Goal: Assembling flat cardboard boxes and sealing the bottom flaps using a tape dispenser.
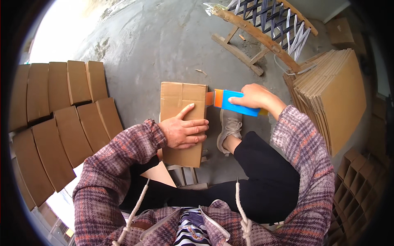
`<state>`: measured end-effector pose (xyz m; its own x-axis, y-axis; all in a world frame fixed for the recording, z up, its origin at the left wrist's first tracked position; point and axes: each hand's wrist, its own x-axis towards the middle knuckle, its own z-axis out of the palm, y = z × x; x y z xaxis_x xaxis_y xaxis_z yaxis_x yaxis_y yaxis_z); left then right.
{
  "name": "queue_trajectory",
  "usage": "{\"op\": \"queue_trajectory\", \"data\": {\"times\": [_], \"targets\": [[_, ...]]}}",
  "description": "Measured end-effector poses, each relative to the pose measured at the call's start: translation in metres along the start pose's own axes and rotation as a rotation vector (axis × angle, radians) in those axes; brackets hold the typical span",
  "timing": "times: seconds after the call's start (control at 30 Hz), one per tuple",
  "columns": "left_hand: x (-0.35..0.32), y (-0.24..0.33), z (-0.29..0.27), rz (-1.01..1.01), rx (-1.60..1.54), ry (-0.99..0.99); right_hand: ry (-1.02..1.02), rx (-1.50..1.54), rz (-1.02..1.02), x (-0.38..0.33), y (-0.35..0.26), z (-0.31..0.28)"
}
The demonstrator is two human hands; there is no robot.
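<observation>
The person sits with a small cardboard box [182,123] resting on their lap, above the knees. The left hand [184,132] lies flat on top of it, fingers spread and pressing down, thumb pointing up along the lid. The right hand [251,97] is wrapped around a blue tape dispenser [238,105] with an orange front end, gripping it tight right at the box's upper right edge, so the orange tip touches the cardboard there. A grey sneaker [230,128] sits on the concrete floor [164,41] just below the dispenser. To the left there are rows of finished boxes [61,119] lined up, and to the right a stack of flat cardboard sheets [336,94] leaning beside a wooden frame [262,37].
</observation>
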<state>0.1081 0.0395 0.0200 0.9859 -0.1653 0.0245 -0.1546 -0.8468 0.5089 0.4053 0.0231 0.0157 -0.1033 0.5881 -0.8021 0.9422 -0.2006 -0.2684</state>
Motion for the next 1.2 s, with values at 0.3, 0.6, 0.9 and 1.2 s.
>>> {"op": "queue_trajectory", "data": {"times": [0.3,0.6,0.9,1.2], "targets": [[-0.002,-0.002,0.000,0.022,0.009,0.018,-0.122,-0.067,0.178,0.032,-0.070,0.014],[-0.015,0.004,0.006,-0.121,0.113,0.200,0.180,0.226,0.247,0.020,-0.012,-0.010],[-0.015,0.018,0.027,-1.155,-0.284,0.894,0.970,0.758,0.483,0.077,-0.098,0.054],[-0.027,-0.017,0.045,-1.140,-1.304,1.130,1.154,0.810,0.514,0.119,-0.089,0.114]]}}
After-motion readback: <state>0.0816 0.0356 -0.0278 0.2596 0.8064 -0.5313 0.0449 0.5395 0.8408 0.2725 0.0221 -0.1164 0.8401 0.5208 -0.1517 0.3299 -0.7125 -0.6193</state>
